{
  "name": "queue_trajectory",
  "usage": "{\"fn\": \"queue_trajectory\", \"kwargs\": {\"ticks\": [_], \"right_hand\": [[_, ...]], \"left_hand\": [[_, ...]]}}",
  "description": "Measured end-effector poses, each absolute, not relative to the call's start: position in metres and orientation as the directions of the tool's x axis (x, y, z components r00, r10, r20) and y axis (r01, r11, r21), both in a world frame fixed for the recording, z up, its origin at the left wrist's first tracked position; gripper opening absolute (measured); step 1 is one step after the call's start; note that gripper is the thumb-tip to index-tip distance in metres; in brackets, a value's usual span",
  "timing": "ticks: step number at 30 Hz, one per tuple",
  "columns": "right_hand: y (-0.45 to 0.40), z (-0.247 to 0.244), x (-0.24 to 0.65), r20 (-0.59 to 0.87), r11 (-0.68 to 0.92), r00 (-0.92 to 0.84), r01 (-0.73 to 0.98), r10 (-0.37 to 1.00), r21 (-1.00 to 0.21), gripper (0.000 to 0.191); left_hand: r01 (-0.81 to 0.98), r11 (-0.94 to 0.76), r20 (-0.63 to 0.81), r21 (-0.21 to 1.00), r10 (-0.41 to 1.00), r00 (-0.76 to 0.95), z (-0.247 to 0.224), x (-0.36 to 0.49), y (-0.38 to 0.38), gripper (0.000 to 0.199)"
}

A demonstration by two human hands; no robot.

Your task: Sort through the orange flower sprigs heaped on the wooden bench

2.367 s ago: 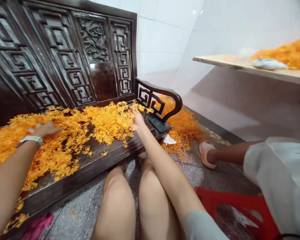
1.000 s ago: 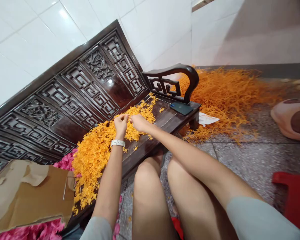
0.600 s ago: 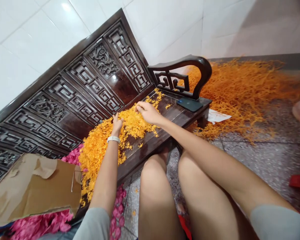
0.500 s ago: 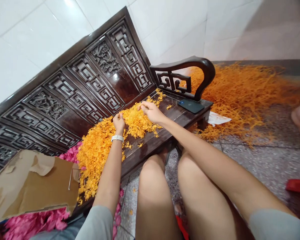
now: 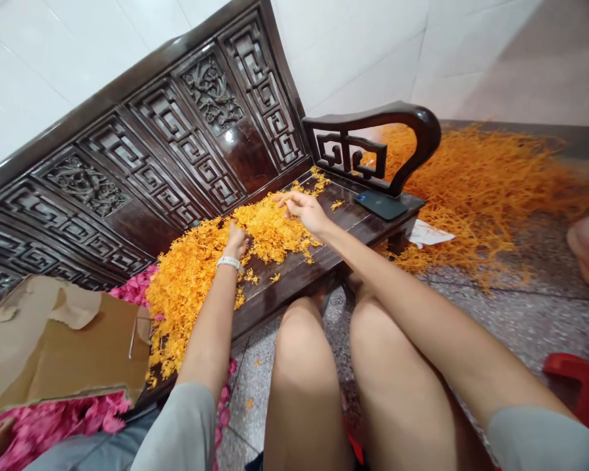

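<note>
My left hand (image 5: 236,241), with a white band on its wrist, is over the heap of yellow-orange artificial flower pieces (image 5: 181,281) on the bench seat. Its fingers are curled in, and whatever they hold is hidden. To the right of it, my right hand (image 5: 308,210) is raised just above the smaller spread of the same pieces. Thumb and forefinger come together there in a loose pinch. Anything between them is too small to make out against the yellow behind.
A dark carved wooden bench (image 5: 275,288) carries the heap; a phone (image 5: 381,205) lies near its armrest (image 5: 412,121). Cardboard (image 5: 93,353) covers part of some pink petals (image 5: 69,415) at left. Orange strands (image 5: 476,196) pile on the floor, and a red plastic object (image 5: 576,379) stands right.
My left hand has turned and dropped slightly, its fingers now curled lower at the heap. My right hand remains raised over the flower pieces. The whole view has shifted a little.
</note>
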State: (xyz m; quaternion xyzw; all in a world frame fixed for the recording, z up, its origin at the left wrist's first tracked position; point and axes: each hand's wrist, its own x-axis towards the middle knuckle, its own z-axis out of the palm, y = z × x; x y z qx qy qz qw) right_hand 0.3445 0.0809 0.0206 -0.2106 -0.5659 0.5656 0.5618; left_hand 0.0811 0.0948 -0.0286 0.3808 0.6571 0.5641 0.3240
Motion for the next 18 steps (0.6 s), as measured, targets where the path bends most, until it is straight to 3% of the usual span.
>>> {"fn": "queue_trajectory", "kwargs": {"ticks": [3,8,12,15,18], "right_hand": [[0.081,0.022,0.341,0.418,0.329,-0.275,-0.317,0.866,-0.89,0.018],[0.087,0.012,0.33,0.524,0.493,-0.28,-0.178,0.804,-0.851,0.02],[0.084,0.004,0.322,0.573,0.61,-0.362,-0.014,0.736,-0.792,0.021],[0.077,0.004,0.321,0.512,0.648,-0.54,0.085,0.669,-0.757,0.022],[0.07,0.005,0.323,0.325,0.603,-0.738,0.137,0.591,-0.786,0.021]], "left_hand": [[0.064,0.118,-0.083,0.991,0.913,-0.399,-0.02,0.091,0.081,0.072],[-0.16,0.067,-0.143,0.985,0.838,-0.527,-0.01,0.15,0.064,0.085],[-0.298,-0.053,-0.093,0.953,0.885,-0.455,0.002,0.183,0.069,0.083],[-0.386,-0.131,-0.062,0.913,0.89,-0.451,0.014,0.179,0.078,0.072],[-0.503,-0.126,-0.094,0.855,0.916,-0.39,0.026,0.162,0.086,0.063]]}}
